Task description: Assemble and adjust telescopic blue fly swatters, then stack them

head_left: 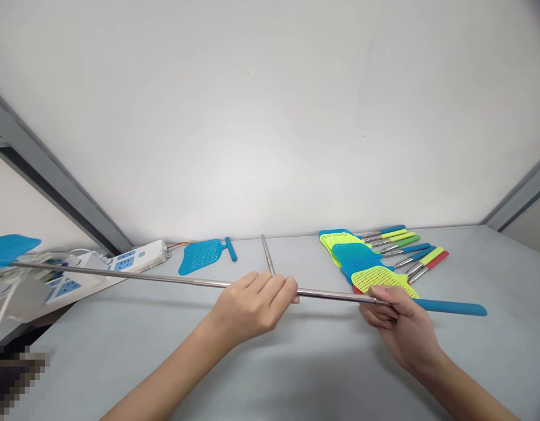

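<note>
A telescopic fly swatter (164, 278) is stretched long across the view, held above the grey table. Its blue head shows at the far left edge, partly cut off, and its blue grip points right. My left hand (256, 304) is closed around the middle of the metal rod. My right hand (399, 321) grips the rod just beside the blue handle, thumb on top. Behind my left hand lies a loose metal rod (267, 251), its near end hidden by the hand. To its left rests a separate blue swatter head (202, 257) beside a short blue handle (230, 249).
Several collapsed fly swatters (379, 275) in blue, yellow, green and red lie fanned at the right. White power strips (138, 257) and a clutter of clear plastic and cables stand at the left edge. A white wall (270, 117) rises behind the table (322, 362).
</note>
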### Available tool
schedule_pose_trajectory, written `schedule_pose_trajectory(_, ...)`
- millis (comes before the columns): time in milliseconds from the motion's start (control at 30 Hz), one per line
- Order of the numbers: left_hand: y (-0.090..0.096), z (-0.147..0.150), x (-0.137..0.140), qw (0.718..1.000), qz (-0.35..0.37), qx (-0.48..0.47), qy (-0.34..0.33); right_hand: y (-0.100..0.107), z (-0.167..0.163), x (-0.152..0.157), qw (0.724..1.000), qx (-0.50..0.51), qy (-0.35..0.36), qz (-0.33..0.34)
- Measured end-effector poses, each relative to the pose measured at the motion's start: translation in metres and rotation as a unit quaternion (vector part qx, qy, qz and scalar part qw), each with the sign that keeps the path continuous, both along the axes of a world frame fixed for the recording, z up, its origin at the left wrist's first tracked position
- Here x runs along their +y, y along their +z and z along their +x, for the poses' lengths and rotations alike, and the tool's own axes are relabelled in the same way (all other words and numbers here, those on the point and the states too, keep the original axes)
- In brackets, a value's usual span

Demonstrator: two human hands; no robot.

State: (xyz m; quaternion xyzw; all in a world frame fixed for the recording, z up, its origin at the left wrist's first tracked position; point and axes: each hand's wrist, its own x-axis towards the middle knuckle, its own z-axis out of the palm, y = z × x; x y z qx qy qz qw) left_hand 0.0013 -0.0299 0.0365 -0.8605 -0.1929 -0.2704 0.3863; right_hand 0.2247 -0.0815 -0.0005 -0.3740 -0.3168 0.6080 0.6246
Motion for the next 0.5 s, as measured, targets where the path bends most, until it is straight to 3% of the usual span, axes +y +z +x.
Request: schedule_pose_trajectory(500,0.0054,-0.0072,0.0008,1.000,-0.013,-0.004,0.011,0.0017,0.0080,0.0015,1.000,-0.008,-0.015,0.016)
